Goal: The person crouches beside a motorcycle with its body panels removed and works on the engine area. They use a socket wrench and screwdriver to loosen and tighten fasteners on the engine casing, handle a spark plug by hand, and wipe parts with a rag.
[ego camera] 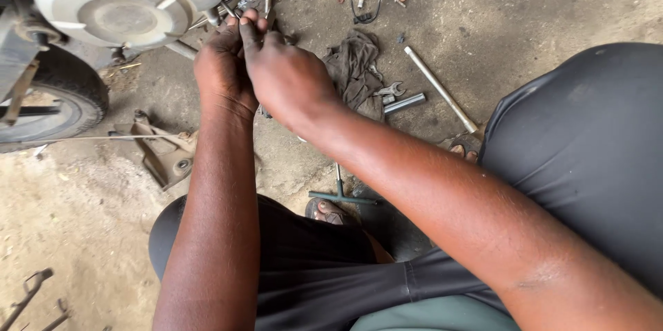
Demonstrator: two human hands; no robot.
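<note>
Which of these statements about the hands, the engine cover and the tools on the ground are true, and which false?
1. Both hands, left hand and right hand, work close together beside the engine cover. True.
2. A dark rag lies on the ground. True.
3. The wrench is in the right hand. False: it lies by the rag.
4. The long metal rod stands upright. False: it lies flat.
5. A tyre shows at left. True.
</note>
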